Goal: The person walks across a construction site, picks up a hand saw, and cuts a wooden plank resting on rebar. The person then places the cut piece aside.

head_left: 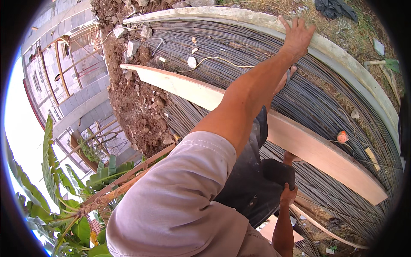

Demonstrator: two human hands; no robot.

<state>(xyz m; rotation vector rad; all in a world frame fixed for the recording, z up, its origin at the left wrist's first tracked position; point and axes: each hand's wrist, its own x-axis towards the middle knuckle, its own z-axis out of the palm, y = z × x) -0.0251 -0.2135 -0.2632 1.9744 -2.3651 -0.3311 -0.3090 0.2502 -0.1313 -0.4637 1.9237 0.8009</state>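
My left hand (298,37) rests with spread fingers on the long pale rail or beam (349,58) along the far side. At the lower right, my right hand (288,193) lies against the dark trouser knee (278,172), holding nothing I can make out. Between my arms a long, light wooden plank (317,147) lies across a wide bed of thin steel rods (319,96). My sandalled foot (287,79) stands on the rods past the plank. The other foot (292,157) shows only partly, by the plank's near edge.
A hammer (159,46), a white round piece (192,62) and a pale cord (222,58) lie on the rods. An orange string reel (342,137) and a small wood strip (372,159) are at right. Reddish rubble (132,107), banana leaves (49,171) and a block building (64,73) stand left.
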